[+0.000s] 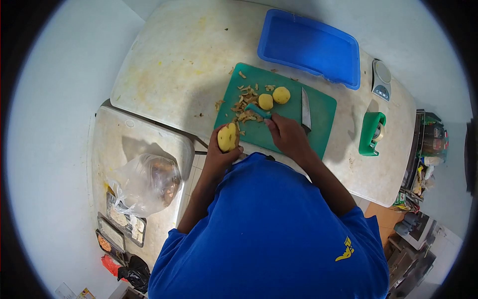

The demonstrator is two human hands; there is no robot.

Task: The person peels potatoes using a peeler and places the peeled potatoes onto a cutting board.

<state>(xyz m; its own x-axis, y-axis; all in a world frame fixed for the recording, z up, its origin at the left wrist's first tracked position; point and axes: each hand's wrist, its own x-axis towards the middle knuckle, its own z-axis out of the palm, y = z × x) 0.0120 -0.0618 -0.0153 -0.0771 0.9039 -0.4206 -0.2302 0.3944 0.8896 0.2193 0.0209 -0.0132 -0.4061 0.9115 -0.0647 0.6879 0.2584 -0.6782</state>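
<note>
Worktop: off-white, stained plastic [164, 74]; a second off-white worktop [112, 149] stands at my left.
Room: pale walls [69, 99], orange floor tiles [386, 222], a crowded wire rack [425, 144] to the right.
Chopping board: flat green rectangle [324, 109] in front of me.
Left fingers: wrapped [215, 145] around a partly peeled yellow potato [228, 137], near the board's left edge.
Right fingers: closed [275, 125] on a small teal-handled tool [258, 111] over the board.
On the board: two round peeled potatoes [274, 97] side by side; brown curled peelings [245, 97] crowding the left part; a broad-bladed knife [305, 105] beside my right wrist.
Beyond it: a shallow blue plastic tray [308, 47].
Right side: a grey kitchen scale [382, 79], a green tape dispenser [370, 133].
Left side: a bulging clear plastic bag [144, 182] above dark food trays [124, 219].
In the way: my blue shirt [279, 224] hides the near edge.
Writing: a yellow shirt mark [345, 250], too small to read.
</note>
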